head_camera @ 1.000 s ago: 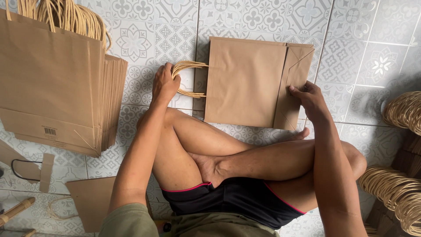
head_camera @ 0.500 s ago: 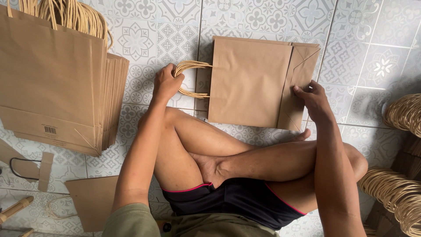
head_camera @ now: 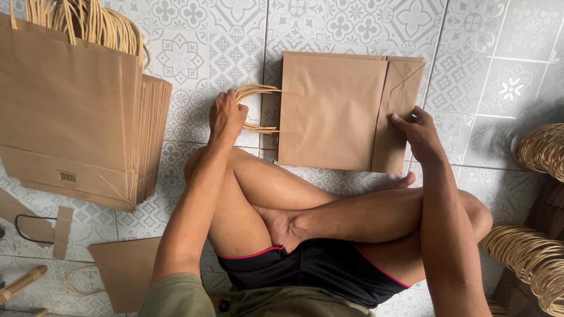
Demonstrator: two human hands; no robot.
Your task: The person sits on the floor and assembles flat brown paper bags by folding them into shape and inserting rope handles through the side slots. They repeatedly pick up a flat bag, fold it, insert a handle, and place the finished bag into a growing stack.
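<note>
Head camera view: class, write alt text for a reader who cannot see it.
A person sitting cross-legged on a patterned tile floor presses a flat brown paper bag down, left hand at its twisted handles, right hand on its folded base. A stack of finished bags stands to the left.

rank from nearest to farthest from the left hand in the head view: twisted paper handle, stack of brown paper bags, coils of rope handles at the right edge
1. Twisted paper handle, touching the left hand.
2. Stack of brown paper bags, standing to its left.
3. Coils of rope handles, far right edge.
</note>
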